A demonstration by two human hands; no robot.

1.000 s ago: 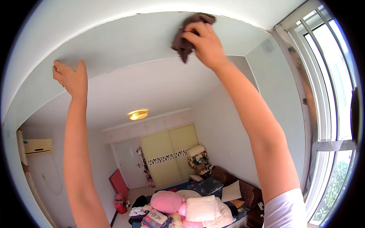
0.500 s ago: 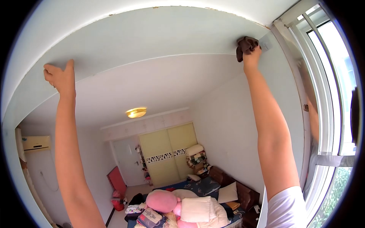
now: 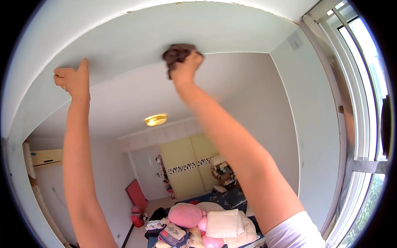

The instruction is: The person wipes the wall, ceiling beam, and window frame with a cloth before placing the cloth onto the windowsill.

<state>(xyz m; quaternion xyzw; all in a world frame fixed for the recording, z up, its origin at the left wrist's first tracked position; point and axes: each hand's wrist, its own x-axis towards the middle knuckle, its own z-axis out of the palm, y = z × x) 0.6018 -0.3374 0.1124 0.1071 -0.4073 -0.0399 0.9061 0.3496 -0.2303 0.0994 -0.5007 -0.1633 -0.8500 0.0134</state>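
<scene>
My right hand (image 3: 187,68) is closed on a dark brown cloth (image 3: 178,54), pressed to the lower part of the pale overhead beam (image 3: 231,29), near its bottom edge. At the upper left, my left hand (image 3: 75,80) rests against the same beam with thumb and fingers apart, holding nothing. A ring shows on one of its fingers. Along the beam's top edge runs a seam with small chipped brownish spots.
A barred window (image 3: 364,91) stands at the right. Below are a bed heaped with bedding (image 3: 225,223) and a pink plush toy (image 3: 186,215). Farther back are a ceiling lamp (image 3: 156,120), a wardrobe (image 3: 180,153), a door (image 3: 147,169) and an air conditioner (image 3: 46,158).
My right hand has swept right along the beam with the cloth, then back left and is now near the middle. My left hand has shifted only slightly. The view has turned a little.
</scene>
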